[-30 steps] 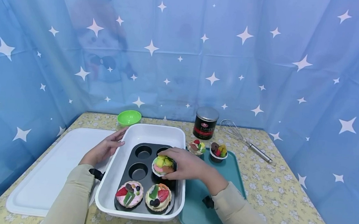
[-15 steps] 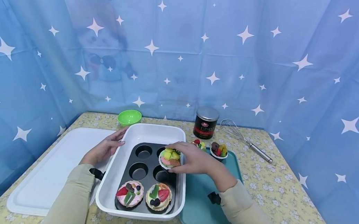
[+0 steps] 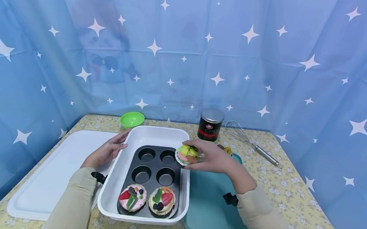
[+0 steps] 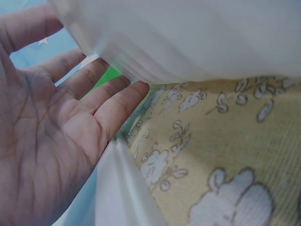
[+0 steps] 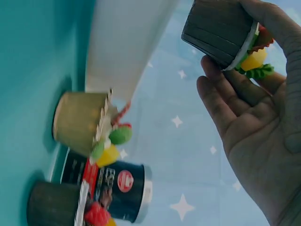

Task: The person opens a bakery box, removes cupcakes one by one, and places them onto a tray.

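Observation:
My right hand [image 3: 214,157] pinches a toy cupcake [image 3: 187,154] with yellow, pink and green topping, held over the right rim of a white rectangular pan [image 3: 156,135]. In the right wrist view, its dark brown cup [image 5: 218,33] sits between thumb and fingers. My left hand [image 3: 105,153] touches the pan's left outer side with fairly straight fingers, seen against the wall in the left wrist view. Inside the pan lies a dark muffin tin [image 3: 153,181]. A pink-topped cupcake [image 3: 133,198] and a cream-topped cupcake [image 3: 162,201] fill its two near cups.
A teal tray [image 3: 215,209] lies on the right, with a tan-cup cupcake [image 5: 80,120] and a dark-cup cupcake [image 5: 54,205] on it. A white tray [image 3: 51,176] lies left. Behind stand a green bowl [image 3: 132,119], an espresso tin [image 3: 210,125] and a whisk [image 3: 258,148].
My right hand has lifted the cupcake out of a middle cup of the muffin tin and moved right and away from me. The left hand stays at the pan.

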Tool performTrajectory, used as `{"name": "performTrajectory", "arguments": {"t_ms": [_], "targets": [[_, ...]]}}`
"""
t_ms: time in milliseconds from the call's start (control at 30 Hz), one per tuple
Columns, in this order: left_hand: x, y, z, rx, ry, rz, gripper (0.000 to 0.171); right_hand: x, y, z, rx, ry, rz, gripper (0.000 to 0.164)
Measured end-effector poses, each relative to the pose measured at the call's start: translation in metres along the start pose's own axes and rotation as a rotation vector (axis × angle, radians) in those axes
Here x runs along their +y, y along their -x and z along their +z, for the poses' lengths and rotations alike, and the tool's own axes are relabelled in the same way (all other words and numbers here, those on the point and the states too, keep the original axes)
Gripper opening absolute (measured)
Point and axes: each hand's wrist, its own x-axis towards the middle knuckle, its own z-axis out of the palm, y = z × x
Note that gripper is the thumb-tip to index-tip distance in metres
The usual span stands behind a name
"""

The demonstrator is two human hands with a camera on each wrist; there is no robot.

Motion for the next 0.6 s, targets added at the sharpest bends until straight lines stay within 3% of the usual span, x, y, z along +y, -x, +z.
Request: {"name": "performTrajectory", "arguments": {"t_ms": [167, 333, 600], "targets": [[-0.001, 0.000, 0.000, 0.008, -0.003, 0.000, 0.075, 0.005, 0.009, -0.010, 0.035, -0.042, 0.070, 0.070], [-0.002, 0.000, 0.000, 0.008, 0.008, -0.008, 0.075, 0.010, 0.016, -0.016, 0.069, -0.015, 0.155, 0.073], [0.001, 0.000, 0.001, -0.015, -0.002, 0.019, 0.074, 0.019, 0.027, -0.021, 0.076, -0.020, 0.172, 0.071]]}}
